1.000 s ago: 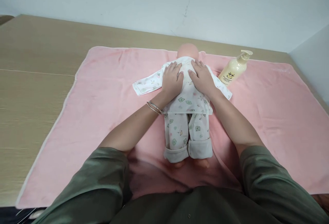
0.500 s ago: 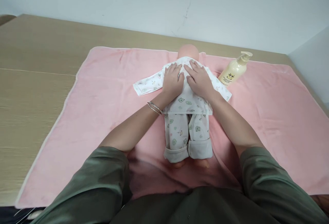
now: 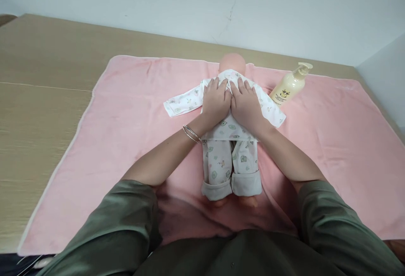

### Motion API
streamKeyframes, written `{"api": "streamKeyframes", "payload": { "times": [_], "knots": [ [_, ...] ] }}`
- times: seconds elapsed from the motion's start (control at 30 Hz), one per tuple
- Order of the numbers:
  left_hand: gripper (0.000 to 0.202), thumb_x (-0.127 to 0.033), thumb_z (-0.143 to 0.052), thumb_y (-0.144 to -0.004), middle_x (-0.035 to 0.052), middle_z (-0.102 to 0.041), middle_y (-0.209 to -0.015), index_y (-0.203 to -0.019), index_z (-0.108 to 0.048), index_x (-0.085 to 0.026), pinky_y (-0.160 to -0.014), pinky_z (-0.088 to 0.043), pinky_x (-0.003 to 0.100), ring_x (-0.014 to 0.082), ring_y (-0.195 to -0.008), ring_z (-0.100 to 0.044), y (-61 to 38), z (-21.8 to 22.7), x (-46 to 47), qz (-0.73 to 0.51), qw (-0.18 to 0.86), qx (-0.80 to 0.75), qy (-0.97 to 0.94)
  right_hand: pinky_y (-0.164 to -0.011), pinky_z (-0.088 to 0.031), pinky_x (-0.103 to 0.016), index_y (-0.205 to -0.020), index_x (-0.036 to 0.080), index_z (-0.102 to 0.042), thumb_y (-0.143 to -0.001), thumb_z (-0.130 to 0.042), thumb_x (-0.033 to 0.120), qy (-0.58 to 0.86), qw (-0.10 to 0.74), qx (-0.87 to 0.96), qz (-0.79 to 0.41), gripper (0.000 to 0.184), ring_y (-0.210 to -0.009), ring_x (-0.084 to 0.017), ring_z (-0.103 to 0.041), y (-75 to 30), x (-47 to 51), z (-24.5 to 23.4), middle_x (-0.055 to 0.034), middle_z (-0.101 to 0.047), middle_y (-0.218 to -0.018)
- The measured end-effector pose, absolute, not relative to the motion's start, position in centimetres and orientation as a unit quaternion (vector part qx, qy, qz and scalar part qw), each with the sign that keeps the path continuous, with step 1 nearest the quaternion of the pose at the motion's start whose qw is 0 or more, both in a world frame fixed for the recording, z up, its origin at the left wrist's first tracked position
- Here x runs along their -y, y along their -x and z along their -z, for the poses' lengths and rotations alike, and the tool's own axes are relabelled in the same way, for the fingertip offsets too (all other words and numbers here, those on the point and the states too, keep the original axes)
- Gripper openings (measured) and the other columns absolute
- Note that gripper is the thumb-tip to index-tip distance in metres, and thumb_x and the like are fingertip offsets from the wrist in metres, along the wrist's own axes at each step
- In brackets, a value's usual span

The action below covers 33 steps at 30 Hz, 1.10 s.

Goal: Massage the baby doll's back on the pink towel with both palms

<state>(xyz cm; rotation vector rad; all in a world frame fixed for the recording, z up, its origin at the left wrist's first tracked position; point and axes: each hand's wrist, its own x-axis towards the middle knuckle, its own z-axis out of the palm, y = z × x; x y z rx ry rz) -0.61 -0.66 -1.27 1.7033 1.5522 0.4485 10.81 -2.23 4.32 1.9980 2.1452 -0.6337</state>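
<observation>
A baby doll [image 3: 232, 63] lies with its head toward the wall, dressed in a white printed shirt [image 3: 228, 131] and matching trousers [image 3: 219, 164] with turned-up cuffs. Its sleeves spread out to both sides, and its feet show below the cuffs. On the left half of the shirt rests my left hand [image 3: 216, 102], open and flat, fingers toward the doll's head. My right hand [image 3: 247, 104] lies the same way on the right half, also open. The thumbs touch or nearly touch at the middle. Neither hand grips anything.
Under the doll a pink blanket [image 3: 133, 128] covers much of the wooden table [image 3: 41, 111]. A cream pump bottle [image 3: 289, 86] leans or lies right of the doll, near its right-hand sleeve. Behind the table stands a cracked pale wall [image 3: 177, 10].
Both hands have moved closer together at the middle of the shirt, the thumbs now meeting. Doll and bottle keep their places; the view has shifted slightly.
</observation>
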Motion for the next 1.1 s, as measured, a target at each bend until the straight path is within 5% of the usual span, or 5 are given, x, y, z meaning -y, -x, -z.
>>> {"api": "streamKeyframes", "payload": {
  "times": [0.23,0.43,0.67,0.97,1.1],
  "knots": [
    [0.049,-0.025,-0.041,-0.092,0.0144,-0.052,-0.150,-0.136,-0.058,-0.012,-0.127,-0.027,0.048,0.0287,-0.146,-0.041,1.0,2.7,-0.7,-0.202,0.418,-0.595,-0.656,-0.124,-0.020,-0.060,-0.156,0.012,-0.032,-0.102,-0.032,0.023,-0.668,0.094,-0.703,0.226,0.055,-0.153,-0.038,-0.020,-10.1,2.9,-5.3,-0.0178,-0.024,-0.164],
    [0.046,-0.023,-0.036,-0.095,0.0115,-0.057,-0.146,-0.133,-0.060,-0.015,-0.125,-0.031,0.045,0.0258,-0.142,-0.046,1.4,2.7,-0.9,-0.214,0.410,-0.585,-0.666,-0.125,-0.020,-0.059,-0.154,0.016,-0.037,-0.103,-0.029,0.029,-0.670,0.054,-0.671,0.313,0.053,-0.155,-0.033,-0.017,-10.8,1.9,-5.0,-0.0124,-0.026,-0.165],
    [0.045,-0.023,-0.034,-0.098,0.0170,-0.045,-0.154,-0.139,-0.052,-0.013,-0.127,-0.020,0.056,0.0317,-0.150,-0.034,0.2,0.1,1.0,-0.151,0.361,-0.591,-0.705,-0.126,-0.015,-0.058,-0.155,0.012,-0.033,-0.100,-0.028,0.028,-0.697,0.029,-0.645,0.311,0.057,-0.155,-0.028,-0.018,-12.9,0.2,-2.9,-0.0125,-0.026,-0.165],
    [0.050,-0.030,-0.045,-0.092,0.0125,-0.048,-0.154,-0.139,-0.054,-0.017,-0.127,-0.025,0.052,0.0301,-0.149,-0.037,1.2,2.2,-0.9,-0.181,0.428,-0.581,-0.668,-0.122,-0.028,-0.059,-0.150,-0.001,-0.038,-0.098,-0.029,0.025,-0.686,0.051,-0.690,0.226,0.059,-0.149,-0.037,-0.032,-11.3,2.1,-3.7,-0.0244,-0.038,-0.156],
    [0.051,-0.033,-0.040,-0.094,0.0144,-0.049,-0.153,-0.139,-0.053,-0.014,-0.128,-0.024,0.051,0.0292,-0.147,-0.038,1.6,3.0,-1.4,-0.181,0.422,-0.579,-0.674,-0.122,-0.030,-0.055,-0.150,0.002,-0.041,-0.096,-0.032,0.021,-0.680,0.048,-0.695,0.228,0.057,-0.149,-0.036,-0.033,-10.6,2.5,-4.5,-0.0206,-0.040,-0.156]
  ]
}}
